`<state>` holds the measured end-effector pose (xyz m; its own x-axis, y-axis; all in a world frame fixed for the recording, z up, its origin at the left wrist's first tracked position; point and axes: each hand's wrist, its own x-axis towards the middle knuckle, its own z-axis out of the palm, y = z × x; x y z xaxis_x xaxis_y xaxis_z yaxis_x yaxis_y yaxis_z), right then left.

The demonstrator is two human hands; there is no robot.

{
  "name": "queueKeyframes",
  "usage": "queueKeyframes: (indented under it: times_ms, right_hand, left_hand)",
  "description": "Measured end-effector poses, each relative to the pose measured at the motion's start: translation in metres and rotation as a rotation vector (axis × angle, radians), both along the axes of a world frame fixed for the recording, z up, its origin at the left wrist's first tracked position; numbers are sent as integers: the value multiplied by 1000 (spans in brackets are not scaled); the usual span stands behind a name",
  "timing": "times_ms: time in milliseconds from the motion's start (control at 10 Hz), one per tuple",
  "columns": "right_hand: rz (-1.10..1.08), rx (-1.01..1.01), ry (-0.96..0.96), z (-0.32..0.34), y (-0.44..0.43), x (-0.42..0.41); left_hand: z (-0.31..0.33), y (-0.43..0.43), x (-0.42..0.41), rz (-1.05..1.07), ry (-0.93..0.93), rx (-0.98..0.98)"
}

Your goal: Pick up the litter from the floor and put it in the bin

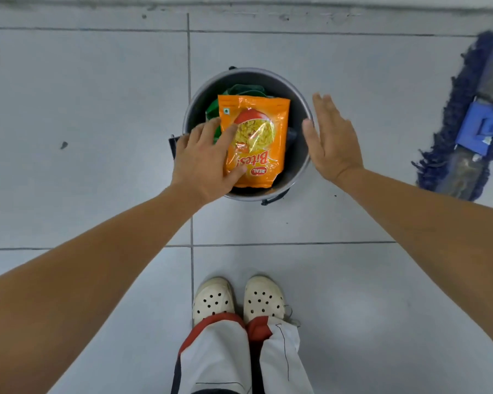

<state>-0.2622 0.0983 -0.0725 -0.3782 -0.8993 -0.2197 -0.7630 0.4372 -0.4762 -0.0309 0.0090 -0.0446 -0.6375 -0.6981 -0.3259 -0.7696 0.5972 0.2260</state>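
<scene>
Fingers (228, 132) of the left hand (202, 163) lie spread on the orange packet (258, 132), probably pressing it down into the bin (299, 113). The right hand (333, 140) is flat, fingers together, and holds nothing.

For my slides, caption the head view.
Left hand touches an orange packet in the bin; right hand hovers open beside it.

This is an indoor tiled space, seemingly a corridor or utility area of a building, though which of the two cannot be told. Large pale grey floor tiles (83, 109) with dark grout lines fill the view and meet a scuffed wall base (239, 2) at 12 o'clock. A blue flat mop (467, 123) with a fringed head lies on the floor at 3 o'clock. A small round grey bin (254, 70) stands at the centre, and white perforated clogs (214, 300) show at 6 o'clock.
</scene>
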Motion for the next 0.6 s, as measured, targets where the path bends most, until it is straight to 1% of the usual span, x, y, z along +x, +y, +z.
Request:
queueKeyframes:
  times_ms: [100,200,300,400,600]
  right_hand:
    - [150,117,217,19,8,10]
    - [272,122,338,41,3,27]
    - [276,126,377,68,-13,37]
    - [218,127,387,97,-27,42]
    - [265,145,454,160,-44,42]
  left_hand:
    - [6,0,25,-18,-63,-76]
    - [22,-8,41,-7,-147,-158]
    - [45,-22,46,4,-180,-216]
    - [77,-39,43,9,-192,-275]
    - [143,-61,31,13,-233,-345]
